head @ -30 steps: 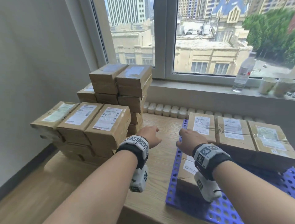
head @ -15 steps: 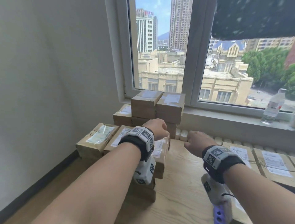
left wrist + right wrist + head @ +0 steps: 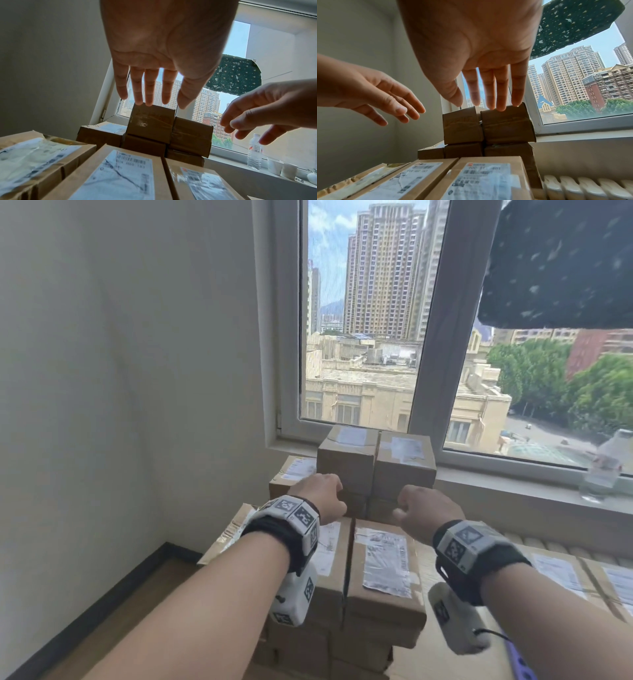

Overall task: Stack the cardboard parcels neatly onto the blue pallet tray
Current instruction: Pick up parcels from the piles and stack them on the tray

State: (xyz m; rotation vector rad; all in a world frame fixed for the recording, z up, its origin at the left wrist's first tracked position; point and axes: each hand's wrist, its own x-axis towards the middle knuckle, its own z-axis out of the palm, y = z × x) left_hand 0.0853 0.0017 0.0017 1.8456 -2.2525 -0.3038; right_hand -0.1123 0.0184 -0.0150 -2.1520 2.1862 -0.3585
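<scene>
Two hands reach toward the tall stack of parcels by the window. The left hand is spread, fingers straight, holding nothing; its fingertips hover just above the near top edge of the left top parcel, contact not certain. The right hand is likewise spread and empty, its fingers at the top front edge of the right top parcel; whether they touch cannot be told. Directly below both wrists lies a lower stack of flat labelled parcels, and beyond the left hand a further parcel sits beside the tall stack. To the right of the right hand, more parcels lie flat; a sliver of the blue tray shows below that forearm.

Handling, as a judgement: the parcels are taped cardboard, stiff at edges and corners, softer across the broad faces. The tape and label film look slick, so a grip on bare cardboard is safer. The two top parcels stand flush side by side; taking one by its opposite side faces, or palming both outer faces together, would lift it squarely. Weight cannot be judged.
</scene>
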